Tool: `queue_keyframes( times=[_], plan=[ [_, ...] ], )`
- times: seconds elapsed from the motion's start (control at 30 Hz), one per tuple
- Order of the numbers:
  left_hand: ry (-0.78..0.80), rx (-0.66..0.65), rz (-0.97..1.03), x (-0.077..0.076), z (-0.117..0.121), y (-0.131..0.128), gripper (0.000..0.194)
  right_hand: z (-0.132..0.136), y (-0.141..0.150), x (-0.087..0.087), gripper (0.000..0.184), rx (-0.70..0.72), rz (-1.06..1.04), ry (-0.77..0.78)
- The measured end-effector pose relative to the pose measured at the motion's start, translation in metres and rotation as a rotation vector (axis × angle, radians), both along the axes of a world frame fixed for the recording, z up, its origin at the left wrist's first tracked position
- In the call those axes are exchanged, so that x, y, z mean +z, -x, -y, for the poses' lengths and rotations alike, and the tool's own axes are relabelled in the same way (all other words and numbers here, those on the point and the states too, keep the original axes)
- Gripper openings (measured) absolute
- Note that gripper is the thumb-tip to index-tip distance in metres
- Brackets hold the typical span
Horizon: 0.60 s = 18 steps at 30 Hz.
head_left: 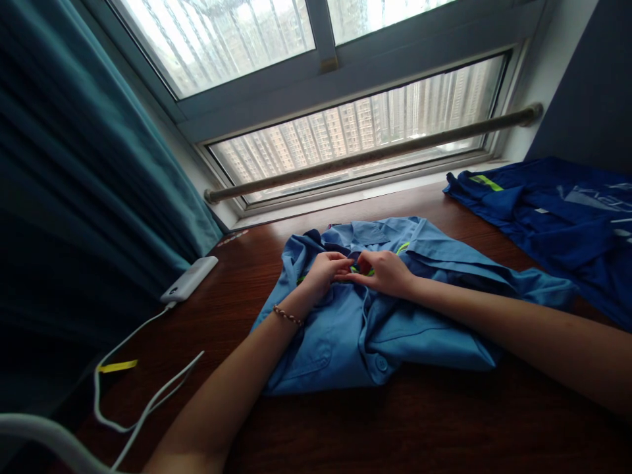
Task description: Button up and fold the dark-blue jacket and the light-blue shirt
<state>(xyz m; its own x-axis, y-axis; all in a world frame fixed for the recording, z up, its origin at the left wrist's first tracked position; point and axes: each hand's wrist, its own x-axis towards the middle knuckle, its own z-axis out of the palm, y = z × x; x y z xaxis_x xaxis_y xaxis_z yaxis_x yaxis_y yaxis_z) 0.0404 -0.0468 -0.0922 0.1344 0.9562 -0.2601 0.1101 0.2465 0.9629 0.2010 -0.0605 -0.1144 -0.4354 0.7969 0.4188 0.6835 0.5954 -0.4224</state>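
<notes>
A light blue button-up shirt (316, 349) with yellow-green trim and a dark inner part lies bunched on the wooden surface. My left hand (328, 270), with a braided bracelet on its wrist, is closed on the cloth at the middle of the front opening. Close beside it, my right hand (388, 271) pinches the same area, thumb and fingertips together. The fingertips nearly meet, and the exact bit of cloth between them is partly hidden. One button (380, 363) shows near the lower edge of the shirt.
A dark blue garment (553, 217) lies at the right. On the left are a white power strip (190, 280), its white cord (96, 395) with a yellow tag (117, 366), and a teal curtain (123, 145). A metal bar (375, 155) crosses the window behind the wooden surface (237, 276).
</notes>
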Motion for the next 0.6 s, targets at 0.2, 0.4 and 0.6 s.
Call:
queue_keyframes(
  times=[0.2,0.4,0.6],
  plan=[
    [0.021,-0.021,0.023,-0.001,-0.002,0.003,0.015,-0.005,0.002,-0.003,0.018,-0.058,-0.020,0.092],
    [-0.096,-0.299,-0.088,0.005,-0.010,0.014,0.031,-0.017,-0.002,-0.006,0.007,-0.003,-0.214,0.150],
    [-0.366,-0.403,-0.291,-0.006,-0.010,0.011,0.026,-0.023,-0.002,-0.006,0.008,-0.001,-0.312,0.217]
  ],
)
